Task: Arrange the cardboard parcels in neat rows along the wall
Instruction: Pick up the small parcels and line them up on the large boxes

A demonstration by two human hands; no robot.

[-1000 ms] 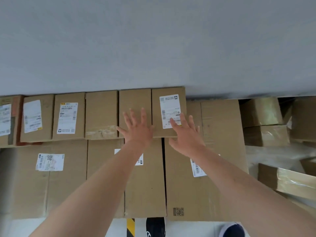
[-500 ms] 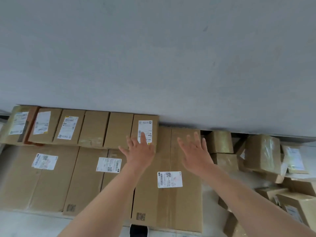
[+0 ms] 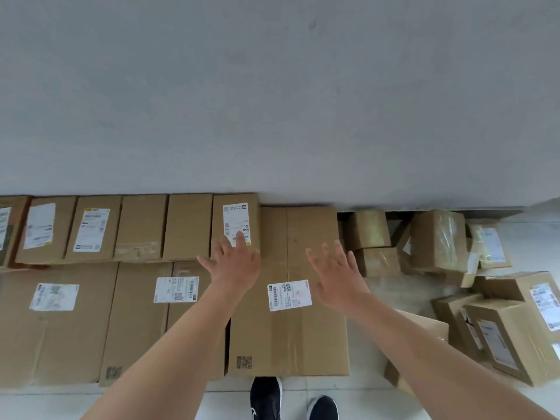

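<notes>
Against the grey wall (image 3: 272, 101), small parcels (image 3: 142, 227) sit in a row atop large boxes (image 3: 288, 328). Left hand (image 3: 235, 265), fingers spread, rests on the end parcel (image 3: 236, 225); right hand (image 3: 336, 275) hovers spread, empty. Loose parcels (image 3: 436, 241) crowd the floor rightward.

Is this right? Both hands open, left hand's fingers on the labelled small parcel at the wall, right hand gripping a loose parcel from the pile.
Not quite. In the head view the right hand grips nothing; it is spread open over the large box. The left hand does reach the labelled small parcel.
</notes>
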